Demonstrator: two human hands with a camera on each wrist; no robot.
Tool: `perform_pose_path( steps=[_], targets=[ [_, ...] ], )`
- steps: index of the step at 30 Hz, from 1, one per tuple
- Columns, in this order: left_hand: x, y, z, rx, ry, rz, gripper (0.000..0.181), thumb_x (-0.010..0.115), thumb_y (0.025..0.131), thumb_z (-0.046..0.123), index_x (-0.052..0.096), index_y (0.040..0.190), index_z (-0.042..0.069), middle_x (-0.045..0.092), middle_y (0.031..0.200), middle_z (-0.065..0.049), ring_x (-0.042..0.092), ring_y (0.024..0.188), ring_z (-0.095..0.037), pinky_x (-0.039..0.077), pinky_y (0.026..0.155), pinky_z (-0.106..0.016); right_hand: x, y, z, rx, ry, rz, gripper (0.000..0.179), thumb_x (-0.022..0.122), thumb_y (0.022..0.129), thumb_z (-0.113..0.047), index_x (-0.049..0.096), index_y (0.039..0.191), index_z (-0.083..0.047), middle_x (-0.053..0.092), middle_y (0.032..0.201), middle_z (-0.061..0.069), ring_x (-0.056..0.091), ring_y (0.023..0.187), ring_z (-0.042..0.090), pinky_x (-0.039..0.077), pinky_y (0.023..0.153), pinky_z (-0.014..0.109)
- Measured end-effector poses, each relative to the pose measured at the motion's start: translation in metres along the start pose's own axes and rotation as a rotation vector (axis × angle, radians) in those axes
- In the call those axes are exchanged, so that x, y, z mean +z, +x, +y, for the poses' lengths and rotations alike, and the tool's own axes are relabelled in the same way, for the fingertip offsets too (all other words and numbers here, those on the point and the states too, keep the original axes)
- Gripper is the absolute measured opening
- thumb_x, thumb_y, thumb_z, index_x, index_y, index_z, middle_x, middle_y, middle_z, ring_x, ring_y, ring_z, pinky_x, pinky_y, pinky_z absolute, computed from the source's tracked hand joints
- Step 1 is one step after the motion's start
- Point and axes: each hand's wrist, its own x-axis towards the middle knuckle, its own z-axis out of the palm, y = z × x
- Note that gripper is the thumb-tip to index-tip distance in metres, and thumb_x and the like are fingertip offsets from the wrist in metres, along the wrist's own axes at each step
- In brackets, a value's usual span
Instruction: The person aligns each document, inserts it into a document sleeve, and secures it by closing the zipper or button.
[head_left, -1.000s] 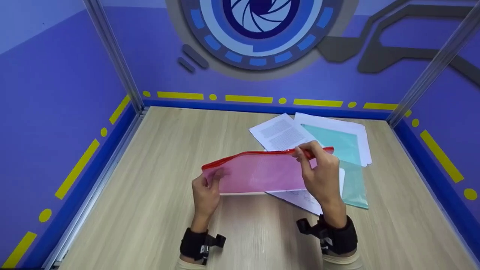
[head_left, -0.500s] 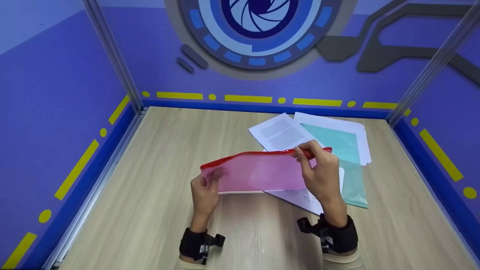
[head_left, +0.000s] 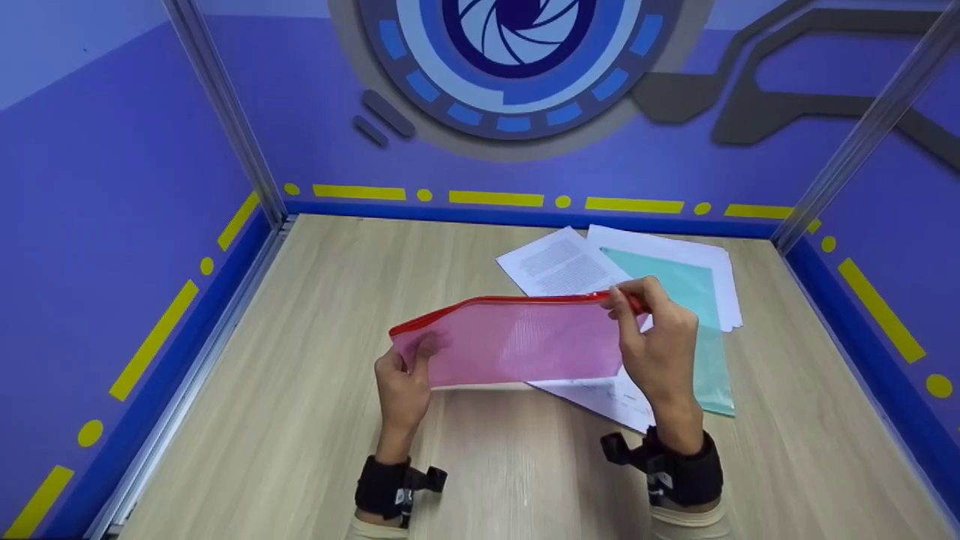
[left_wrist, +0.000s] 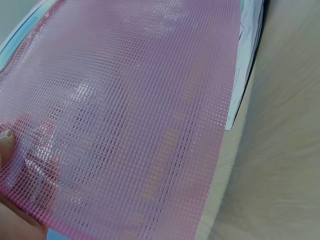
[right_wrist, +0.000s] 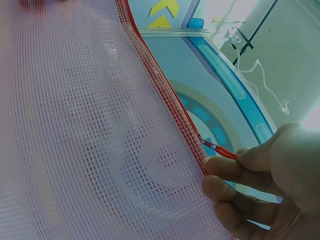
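Observation:
Both hands hold up a pink mesh zipper pouch (head_left: 517,341) with a red zipper (head_left: 525,299) along its top edge. My left hand (head_left: 403,394) pinches its left end, thumb in front and fingers showing dimly through the mesh. Near the right end, my right hand (head_left: 660,345) pinches the red zipper pull (right_wrist: 220,150) between thumb and forefinger, as the right wrist view shows. The other fingers of that hand touch the pouch's edge. In the left wrist view the mesh (left_wrist: 135,110) fills most of the picture, and a thumb (left_wrist: 7,145) presses on it.
Behind the pouch lie a printed sheet (head_left: 559,262), white papers (head_left: 731,289) and a teal translucent pouch (head_left: 712,375). More paper (head_left: 600,399) shows below the pink pouch. The wooden table (head_left: 300,360) is walled at the back and sides by blue panels (head_left: 112,187).
My right hand has shifted right along the top edge, zipper pull in its fingers. My left hand and the pouch's left end have moved slightly left.

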Motion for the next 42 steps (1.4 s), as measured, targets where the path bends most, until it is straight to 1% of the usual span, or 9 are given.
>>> perform_pose_path(
  steps=[5,10,15,18,21,29,36,39,42],
  targets=[
    [-0.001,0.0,0.0,-0.005,0.021,0.003,0.011,0.072,0.099,0.003,0.077,0.109,-0.001,0.081,0.097,-0.007,0.077,0.089,-0.027,0.061,0.085,-0.03,0.001,0.0,-0.001,0.011,0.001,-0.005,0.006,0.073,0.1,-0.007,0.071,0.101,-0.001,0.076,0.084,0.003,0.069,0.071,0.017,0.045,0.067,0.013],
    [-0.002,0.0,-0.001,0.007,0.039,0.014,0.011,0.073,0.099,0.001,0.077,0.108,-0.002,0.081,0.098,-0.008,0.078,0.089,-0.027,0.06,0.085,-0.028,0.001,0.0,-0.002,0.007,0.005,-0.009,0.006,0.072,0.101,-0.007,0.07,0.101,-0.002,0.076,0.084,0.002,0.069,0.071,0.016,0.045,0.066,0.014],
    [-0.002,0.001,-0.002,0.008,-0.008,0.023,0.011,0.071,0.098,-0.005,0.077,0.107,-0.006,0.08,0.096,-0.015,0.078,0.088,-0.029,0.061,0.085,-0.03,0.002,0.0,-0.001,-0.007,0.027,-0.009,0.004,0.073,0.1,-0.005,0.07,0.099,-0.002,0.076,0.082,0.001,0.069,0.069,0.015,0.045,0.066,0.014],
    [-0.002,0.001,-0.003,0.01,-0.02,0.03,0.01,0.07,0.098,-0.007,0.076,0.106,-0.008,0.079,0.094,-0.017,0.078,0.088,-0.027,0.061,0.084,-0.029,0.002,0.0,0.0,-0.018,0.034,-0.007,0.004,0.073,0.099,-0.003,0.07,0.097,-0.002,0.076,0.081,0.001,0.068,0.068,0.015,0.045,0.065,0.015],
    [-0.003,0.001,-0.003,0.013,-0.002,0.032,0.01,0.07,0.098,-0.006,0.075,0.106,-0.008,0.08,0.094,-0.015,0.078,0.09,-0.024,0.06,0.084,-0.028,0.002,0.0,0.001,-0.025,0.029,-0.006,0.004,0.074,0.099,-0.002,0.07,0.097,-0.002,0.076,0.082,0.001,0.068,0.068,0.015,0.045,0.065,0.014],
    [-0.005,0.003,-0.003,0.011,0.012,0.068,0.01,0.072,0.098,-0.004,0.075,0.106,-0.009,0.08,0.097,-0.015,0.078,0.089,-0.026,0.06,0.085,-0.027,0.0,0.0,0.0,-0.007,0.019,0.036,0.005,0.074,0.099,-0.004,0.071,0.098,-0.001,0.076,0.082,0.004,0.068,0.068,0.016,0.046,0.068,0.012],
    [-0.007,0.004,-0.005,0.01,0.029,0.072,0.011,0.071,0.098,-0.003,0.076,0.107,-0.008,0.079,0.097,-0.016,0.078,0.09,-0.025,0.06,0.086,-0.026,-0.001,-0.001,0.001,-0.001,0.006,0.035,0.006,0.073,0.1,-0.005,0.071,0.099,0.0,0.077,0.083,0.003,0.069,0.068,0.016,0.048,0.07,0.012],
    [-0.009,0.005,-0.005,0.002,0.03,0.081,0.011,0.072,0.098,-0.002,0.076,0.107,-0.006,0.08,0.097,-0.016,0.078,0.091,-0.024,0.06,0.086,-0.027,-0.001,0.0,0.002,0.0,-0.006,0.038,0.006,0.073,0.1,-0.005,0.071,0.099,0.0,0.077,0.084,0.004,0.07,0.069,0.017,0.048,0.073,0.011],
    [-0.012,0.006,-0.005,-0.005,0.054,0.099,0.011,0.073,0.097,-0.001,0.077,0.107,-0.005,0.08,0.098,-0.014,0.078,0.091,-0.023,0.059,0.086,-0.025,-0.001,0.0,0.004,0.004,-0.007,0.045,0.005,0.074,0.099,-0.004,0.071,0.1,0.0,0.077,0.085,0.005,0.071,0.069,0.019,0.047,0.074,0.011]
  ],
)
